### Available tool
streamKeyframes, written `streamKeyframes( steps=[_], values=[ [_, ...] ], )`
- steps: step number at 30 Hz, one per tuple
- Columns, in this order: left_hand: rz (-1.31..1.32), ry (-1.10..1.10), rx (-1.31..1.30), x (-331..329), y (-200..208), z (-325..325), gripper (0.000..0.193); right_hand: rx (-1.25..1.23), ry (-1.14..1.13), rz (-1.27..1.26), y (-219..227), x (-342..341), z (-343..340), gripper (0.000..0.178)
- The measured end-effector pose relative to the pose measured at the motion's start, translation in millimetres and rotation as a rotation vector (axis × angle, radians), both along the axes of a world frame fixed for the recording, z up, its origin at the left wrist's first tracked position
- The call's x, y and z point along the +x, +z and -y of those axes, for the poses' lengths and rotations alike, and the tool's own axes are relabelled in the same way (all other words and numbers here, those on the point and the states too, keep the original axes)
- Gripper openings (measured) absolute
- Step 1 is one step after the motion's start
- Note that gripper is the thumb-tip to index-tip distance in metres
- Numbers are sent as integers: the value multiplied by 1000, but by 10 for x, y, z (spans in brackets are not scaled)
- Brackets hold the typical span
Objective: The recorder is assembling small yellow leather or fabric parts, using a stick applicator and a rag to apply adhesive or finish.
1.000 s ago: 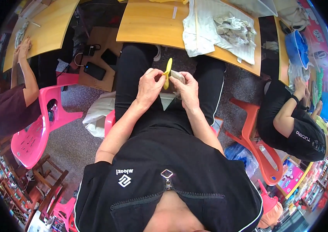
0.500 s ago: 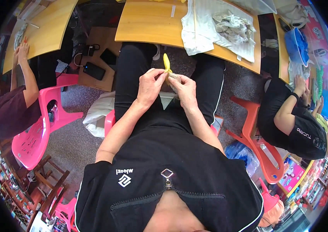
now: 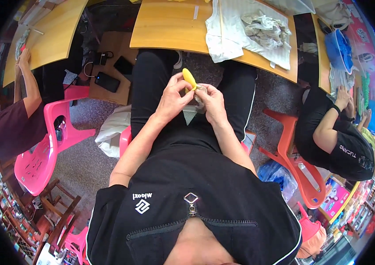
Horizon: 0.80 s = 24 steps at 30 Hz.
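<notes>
Above my lap, a smooth yellow elongated piece (image 3: 189, 77) with a rounded tip stands up between my two hands. My left hand (image 3: 172, 99) is closed, its thumb and fingertips curled round the piece's left side and lower end. Closed at the piece's base, my right hand (image 3: 212, 102) pinches a crumpled, greyish-tan thin material (image 3: 200, 100) that hangs below the fingers. Whether the yellow piece and this material are joined is hidden by the fingertips.
Ahead is a wooden table (image 3: 165, 26) with a white cloth (image 3: 225, 42) and a heap of crumpled, greyish thin material (image 3: 267, 31). A phone (image 3: 107, 82) lies on cardboard at left. Co-workers sit on both sides, near a pink chair (image 3: 35, 165) and a red chair (image 3: 280, 150).
The yellow piece now leans left and shows a broader side. My left fingers have shifted up around it, while my right hand stays nearly in place.
</notes>
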<state>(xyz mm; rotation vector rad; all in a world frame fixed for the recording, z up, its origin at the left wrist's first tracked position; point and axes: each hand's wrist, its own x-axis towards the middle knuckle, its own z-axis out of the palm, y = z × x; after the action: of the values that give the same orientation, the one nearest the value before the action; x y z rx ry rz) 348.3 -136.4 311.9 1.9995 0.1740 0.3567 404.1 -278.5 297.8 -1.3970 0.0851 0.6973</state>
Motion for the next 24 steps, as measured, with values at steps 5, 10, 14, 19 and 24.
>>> streamKeyframes(
  steps=[5,10,14,19,24],
  values=[
    [-139,20,-806,-23,-199,-33,24,131,-33,-67,66,-35,-56,22],
    [-132,156,-892,18,-37,-29,60,64,-43,85,51,-40,-68,21],
    [-210,165,-896,11,-40,-34,62,-192,-40,187,-8,-29,-39,22],
    [-259,152,-986,26,-53,-29,59,-149,-79,301,-93,-67,-46,17],
    [-411,103,-1039,11,-35,28,54,-128,-141,305,-157,-58,-87,13]
  ],
)
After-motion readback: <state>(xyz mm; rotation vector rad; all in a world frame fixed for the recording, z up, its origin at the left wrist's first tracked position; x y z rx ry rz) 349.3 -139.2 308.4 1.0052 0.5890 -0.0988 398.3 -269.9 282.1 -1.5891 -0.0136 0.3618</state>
